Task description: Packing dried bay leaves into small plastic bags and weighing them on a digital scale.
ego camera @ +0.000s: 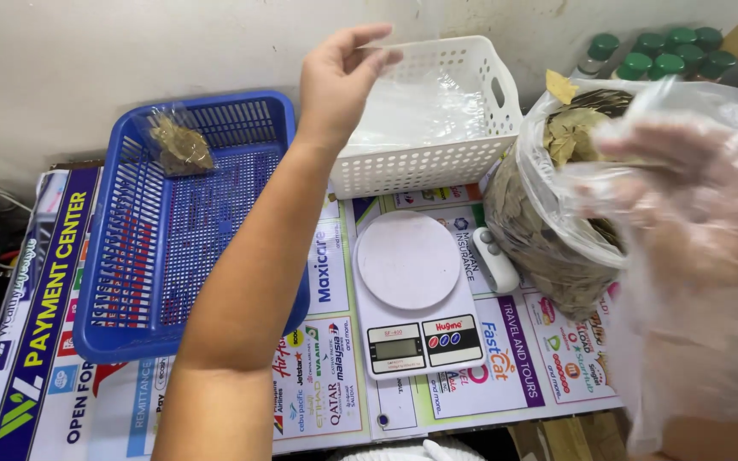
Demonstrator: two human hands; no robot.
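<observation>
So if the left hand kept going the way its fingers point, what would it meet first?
Probably the clear plastic bags in the white basket; the left hand is already at their edge, though whether it touches them is unclear.

The white kitchen scale [416, 294] serves as landmark. Its front edge carries a small grey rectangular screen [395, 348] and, beside it, a black label with round coloured buttons [451, 339]. Under the scale lies a glossy printed poster [318, 376] in white, blue, yellow and green. To the scale's right stands a large clear plastic bag of dried leaves [548, 230]. Far left of the scale, in the blue basket [130, 333], lies a small clear packet of leaves [179, 141].
</observation>
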